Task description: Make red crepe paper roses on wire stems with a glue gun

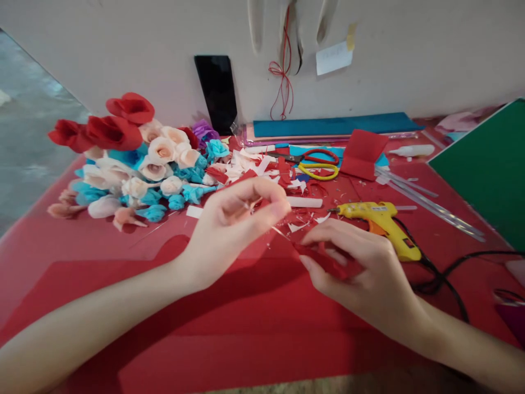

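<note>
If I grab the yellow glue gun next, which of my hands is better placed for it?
Probably your right hand: the yellow glue gun lies just beyond it, though that hand holds a red piece. Your left hand, pinching a thin strand, is farther away.

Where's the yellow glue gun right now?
In the head view, the yellow glue gun lies right of centre, just beyond the right hand, with the scissors farther back to its left.

Looks forward and down from the person's head, close above the left hand (pixel 238 224) and right hand (pixel 365 265). Faces across the red table (pixel 45 235) to the pale wall (pixel 143 44), taking in floor (pixel 33 131) at the left edge.
</note>
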The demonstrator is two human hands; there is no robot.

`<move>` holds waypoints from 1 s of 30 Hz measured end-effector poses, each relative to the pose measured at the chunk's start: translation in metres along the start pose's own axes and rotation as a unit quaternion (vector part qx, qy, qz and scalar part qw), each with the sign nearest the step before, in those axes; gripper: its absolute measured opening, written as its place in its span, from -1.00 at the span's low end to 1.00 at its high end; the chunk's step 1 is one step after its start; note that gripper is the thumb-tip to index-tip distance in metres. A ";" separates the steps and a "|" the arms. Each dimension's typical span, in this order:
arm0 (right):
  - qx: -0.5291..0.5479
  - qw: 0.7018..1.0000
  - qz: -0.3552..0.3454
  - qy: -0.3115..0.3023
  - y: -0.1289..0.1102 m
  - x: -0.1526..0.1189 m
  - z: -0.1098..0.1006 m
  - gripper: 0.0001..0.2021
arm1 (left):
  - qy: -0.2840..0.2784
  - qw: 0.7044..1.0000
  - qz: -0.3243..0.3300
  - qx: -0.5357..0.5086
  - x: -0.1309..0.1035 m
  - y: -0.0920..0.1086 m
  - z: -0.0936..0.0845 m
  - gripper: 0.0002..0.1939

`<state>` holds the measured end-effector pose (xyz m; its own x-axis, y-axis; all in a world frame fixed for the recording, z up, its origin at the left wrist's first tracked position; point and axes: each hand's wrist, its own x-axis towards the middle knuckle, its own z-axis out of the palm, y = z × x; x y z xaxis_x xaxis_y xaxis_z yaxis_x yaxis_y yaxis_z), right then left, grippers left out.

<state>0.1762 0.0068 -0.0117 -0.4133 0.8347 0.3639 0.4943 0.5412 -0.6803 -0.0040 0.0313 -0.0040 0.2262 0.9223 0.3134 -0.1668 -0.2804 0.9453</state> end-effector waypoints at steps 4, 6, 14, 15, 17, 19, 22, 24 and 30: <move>-0.052 0.998 0.010 -0.043 0.011 0.000 0.002 -0.89 | 0.048 0.998 0.012 -0.047 0.016 0.005 -0.014 -0.83; -0.074 0.995 0.019 -0.057 0.017 0.001 0.001 -0.88 | 0.068 0.992 0.021 -0.104 0.024 0.006 -0.022 -0.75; -0.059 0.993 -0.014 -0.105 0.018 0.011 -0.010 -0.93 | -0.062 0.991 -0.084 0.081 0.032 -0.026 -0.032 -0.69; -0.056 0.992 -0.024 -0.107 0.017 0.012 -0.011 -0.94 | -0.083 0.985 -0.104 0.111 0.029 -0.031 -0.029 -0.67; -0.046 0.992 -0.036 -0.114 0.015 0.012 -0.013 -0.96 | -0.125 0.970 -0.129 0.161 0.024 -0.037 -0.024 -0.71; -0.032 0.991 -0.040 -0.126 0.014 0.013 -0.014 -0.96 | -0.153 0.959 -0.137 0.195 0.020 -0.039 -0.020 -0.96; -0.026 0.991 -0.041 -0.124 0.013 0.014 -0.016 -0.96 | -0.178 0.949 -0.144 0.215 0.018 -0.033 -0.015 -0.71; -0.024 0.992 -0.044 -0.114 0.013 0.016 -0.016 -0.96 | -0.205 0.941 -0.160 0.218 0.019 -0.027 -0.013 -0.82; -0.018 0.996 -0.053 -0.070 0.012 0.017 -0.015 -0.92 | -0.270 0.915 -0.200 0.222 0.016 -0.012 -0.010 -0.76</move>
<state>0.1865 0.0291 -0.0043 -0.5654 0.7519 0.3390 0.4683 0.6310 -0.6185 -0.0076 0.0520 -0.0116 0.6456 0.7421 -0.1804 0.4119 -0.1394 0.9005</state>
